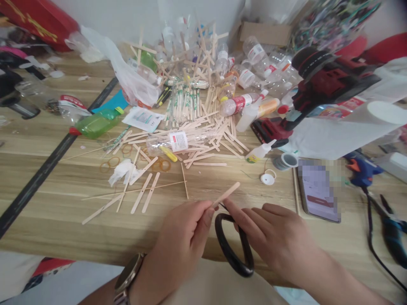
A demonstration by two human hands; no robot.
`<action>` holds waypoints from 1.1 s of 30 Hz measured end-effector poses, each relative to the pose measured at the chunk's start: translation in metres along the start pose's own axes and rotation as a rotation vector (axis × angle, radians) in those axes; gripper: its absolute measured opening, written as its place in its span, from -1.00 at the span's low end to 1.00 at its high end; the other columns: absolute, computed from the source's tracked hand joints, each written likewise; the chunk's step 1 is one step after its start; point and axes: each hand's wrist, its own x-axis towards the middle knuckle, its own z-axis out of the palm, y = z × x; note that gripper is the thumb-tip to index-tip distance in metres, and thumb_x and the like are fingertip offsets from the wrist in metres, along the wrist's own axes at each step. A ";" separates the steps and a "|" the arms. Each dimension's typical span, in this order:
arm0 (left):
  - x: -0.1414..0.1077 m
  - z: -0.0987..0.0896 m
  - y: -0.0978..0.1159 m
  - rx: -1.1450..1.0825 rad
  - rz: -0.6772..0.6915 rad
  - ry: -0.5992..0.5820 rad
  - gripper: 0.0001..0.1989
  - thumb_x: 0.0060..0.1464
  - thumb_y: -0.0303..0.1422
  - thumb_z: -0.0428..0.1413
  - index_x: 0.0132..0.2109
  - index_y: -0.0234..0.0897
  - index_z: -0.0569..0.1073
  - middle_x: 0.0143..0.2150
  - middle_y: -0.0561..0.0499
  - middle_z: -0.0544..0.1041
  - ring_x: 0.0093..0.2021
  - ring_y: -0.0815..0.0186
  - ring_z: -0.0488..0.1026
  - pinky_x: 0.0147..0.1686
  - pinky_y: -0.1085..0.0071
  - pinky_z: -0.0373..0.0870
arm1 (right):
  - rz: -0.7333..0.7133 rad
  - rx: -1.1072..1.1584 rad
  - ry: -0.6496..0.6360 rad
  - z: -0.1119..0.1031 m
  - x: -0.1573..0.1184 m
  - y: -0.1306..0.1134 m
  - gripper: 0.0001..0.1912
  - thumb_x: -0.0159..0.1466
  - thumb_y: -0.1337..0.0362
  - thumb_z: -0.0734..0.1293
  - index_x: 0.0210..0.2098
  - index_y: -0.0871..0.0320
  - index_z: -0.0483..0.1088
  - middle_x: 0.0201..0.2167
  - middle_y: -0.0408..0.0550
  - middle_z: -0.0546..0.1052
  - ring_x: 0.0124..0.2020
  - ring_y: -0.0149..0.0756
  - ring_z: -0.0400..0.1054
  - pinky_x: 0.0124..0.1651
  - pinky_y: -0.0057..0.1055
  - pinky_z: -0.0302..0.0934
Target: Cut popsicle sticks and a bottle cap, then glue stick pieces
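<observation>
Near the table's front edge my left hand (187,226) pinches a flat wooden stick (231,190) between thumb and fingers; the stick slants up to the right. My right hand (270,231) is closed on black-handled scissors (233,264), whose loop hangs below the fingers. The tips of both hands almost meet at the stick, and a bit of dark blade shows there. Most of the blades is hidden. Two loose sticks with small holes (141,193) lie to the left of my left hand, beside some crossed thin skewers (165,185).
A heap of wooden sticks (203,146) and a clear bottle (178,141) lie ahead. To the right are a phone (319,190), a glue bottle (259,152), a grey tape roll (286,161), a red power tool (273,129), a blue glue gun (364,169) and pliers (394,237).
</observation>
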 end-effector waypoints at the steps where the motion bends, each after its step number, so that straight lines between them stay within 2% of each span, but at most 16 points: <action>1: 0.000 -0.001 0.000 0.017 0.014 0.003 -0.75 0.30 -0.41 -0.11 -0.18 -0.21 0.48 -0.26 0.00 0.63 -0.29 0.31 0.56 -0.30 0.43 0.45 | -0.001 -0.001 -0.004 0.000 0.000 0.000 -0.64 0.32 0.52 0.07 0.05 0.47 0.29 -0.55 -0.09 0.52 -0.62 -0.35 0.33 -0.58 -0.34 0.06; 4: 0.002 -0.003 0.000 0.112 0.098 0.015 -0.75 0.29 -0.42 -0.12 -0.15 -0.23 0.46 -0.26 -0.04 0.63 -0.28 0.28 0.57 -0.30 0.40 0.47 | -0.002 0.010 -0.019 -0.002 0.002 0.002 -0.63 0.30 0.55 0.07 0.04 0.47 0.32 -0.56 -0.09 0.52 -0.63 -0.35 0.33 -0.59 -0.34 0.06; 8: 0.005 -0.002 -0.002 0.283 0.286 0.020 -0.70 0.32 -0.43 -0.20 -0.16 -0.28 0.44 -0.41 -0.04 0.59 -0.41 0.25 0.53 -0.40 0.37 0.45 | 0.040 0.130 -0.006 -0.001 0.004 0.003 -0.62 0.33 0.53 0.01 -0.02 0.45 0.36 -0.59 -0.10 0.50 -0.66 -0.36 0.34 -0.62 -0.36 0.09; 10: 0.005 -0.001 -0.005 0.369 0.360 0.024 -0.71 0.32 -0.48 -0.20 -0.14 -0.33 0.42 -0.45 -0.03 0.56 -0.44 0.24 0.50 -0.42 0.35 0.44 | 0.145 0.251 0.029 0.000 0.006 0.001 -0.64 0.37 0.45 0.03 -0.11 0.35 0.42 -0.66 -0.15 0.47 -0.71 -0.36 0.31 -0.64 -0.39 0.08; 12: 0.005 -0.001 -0.006 0.465 0.429 0.039 -0.74 0.29 -0.53 -0.18 -0.07 -0.40 0.39 -0.42 -0.06 0.56 -0.44 0.22 0.48 -0.43 0.32 0.43 | 0.322 0.438 0.034 0.000 0.010 -0.003 -0.67 0.39 0.36 0.08 -0.25 0.23 0.46 -0.69 -0.19 0.44 -0.72 -0.38 0.30 -0.65 -0.44 0.11; 14: 0.006 -0.002 -0.007 0.541 0.487 0.061 -0.73 0.27 -0.57 -0.18 0.00 -0.49 0.35 -0.37 -0.12 0.58 -0.43 0.20 0.47 -0.44 0.29 0.42 | 0.479 0.650 -0.001 0.000 0.015 -0.005 -0.62 0.40 0.32 0.13 -0.48 0.13 0.44 -0.62 -0.18 0.49 -0.67 -0.44 0.36 -0.60 -0.53 0.18; 16: 0.008 -0.005 -0.005 0.556 0.492 0.060 -0.72 0.27 -0.57 -0.19 0.00 -0.50 0.34 -0.35 -0.13 0.58 -0.42 0.19 0.47 -0.44 0.29 0.43 | 0.534 0.746 -0.024 -0.001 0.018 -0.005 -0.58 0.39 0.33 0.15 -0.58 0.12 0.39 -0.53 -0.17 0.54 -0.60 -0.47 0.42 -0.53 -0.59 0.24; 18: 0.011 -0.009 -0.003 0.496 0.457 0.043 -0.74 0.28 -0.54 -0.18 -0.03 -0.45 0.36 -0.33 -0.12 0.59 -0.39 0.20 0.49 -0.40 0.29 0.45 | 0.413 0.596 0.018 0.000 0.018 -0.001 -0.65 0.39 0.36 0.13 -0.44 0.16 0.45 -0.55 -0.15 0.53 -0.63 -0.44 0.40 -0.56 -0.54 0.24; 20: 0.012 -0.012 -0.001 0.421 0.398 0.027 -0.74 0.31 -0.50 -0.20 -0.08 -0.38 0.38 -0.33 -0.09 0.59 -0.37 0.22 0.50 -0.38 0.32 0.46 | 0.179 0.326 0.053 0.001 0.017 0.004 -0.71 0.38 0.41 0.10 -0.20 0.28 0.45 -0.60 -0.10 0.51 -0.68 -0.36 0.36 -0.62 -0.45 0.19; 22: 0.012 -0.013 0.000 0.385 0.363 0.028 -0.72 0.32 -0.50 -0.21 -0.12 -0.35 0.39 -0.35 -0.07 0.59 -0.37 0.23 0.51 -0.39 0.33 0.47 | 0.018 0.171 0.060 0.001 0.016 0.007 -0.69 0.36 0.46 0.07 -0.11 0.36 0.42 -0.60 -0.05 0.52 -0.68 -0.32 0.35 -0.64 -0.41 0.16; 23: 0.011 -0.012 0.000 0.387 0.362 0.025 -0.72 0.31 -0.51 -0.21 -0.14 -0.35 0.40 -0.36 -0.07 0.58 -0.39 0.23 0.50 -0.41 0.33 0.46 | 0.033 0.183 0.055 0.001 0.017 0.006 -0.68 0.37 0.46 0.06 -0.13 0.34 0.43 -0.59 -0.05 0.52 -0.67 -0.33 0.37 -0.62 -0.42 0.18; 26: 0.009 -0.011 -0.001 0.434 0.405 0.008 -0.74 0.27 -0.55 -0.18 -0.11 -0.40 0.40 -0.39 -0.09 0.56 -0.41 0.19 0.48 -0.44 0.28 0.44 | 0.274 0.408 0.003 -0.001 0.020 0.002 -0.63 0.42 0.40 0.07 -0.40 0.17 0.42 -0.63 -0.17 0.49 -0.68 -0.44 0.36 -0.61 -0.53 0.19; 27: 0.008 -0.011 -0.002 0.438 0.411 0.006 -0.74 0.26 -0.55 -0.17 -0.11 -0.41 0.40 -0.39 -0.09 0.55 -0.41 0.18 0.48 -0.44 0.28 0.43 | 0.315 0.434 -0.010 -0.001 0.020 0.002 -0.61 0.42 0.38 0.08 -0.45 0.15 0.40 -0.65 -0.20 0.47 -0.70 -0.47 0.34 -0.63 -0.55 0.17; 29: 0.009 -0.013 -0.002 0.413 0.393 0.000 -0.74 0.28 -0.53 -0.18 -0.13 -0.39 0.41 -0.39 -0.08 0.56 -0.40 0.19 0.49 -0.42 0.29 0.44 | 0.260 0.377 -0.005 -0.001 0.021 0.002 -0.62 0.42 0.37 0.07 -0.40 0.16 0.44 -0.66 -0.19 0.47 -0.72 -0.42 0.31 -0.66 -0.48 0.13; 31: 0.009 -0.015 -0.002 0.368 0.375 0.001 -0.71 0.31 -0.49 -0.20 -0.17 -0.34 0.41 -0.38 -0.06 0.57 -0.40 0.24 0.50 -0.40 0.34 0.45 | 0.126 0.263 0.040 -0.001 0.020 0.004 -0.63 0.40 0.39 0.04 -0.21 0.26 0.47 -0.63 -0.11 0.51 -0.70 -0.31 0.32 -0.66 -0.38 0.12; 33: 0.010 -0.015 -0.002 0.370 0.395 0.018 -0.72 0.32 -0.49 -0.21 -0.14 -0.35 0.40 -0.35 -0.07 0.59 -0.38 0.25 0.52 -0.36 0.36 0.45 | 0.119 0.311 0.043 -0.002 0.020 0.005 -0.62 0.39 0.39 0.04 -0.18 0.28 0.48 -0.62 -0.08 0.52 -0.69 -0.31 0.34 -0.65 -0.39 0.14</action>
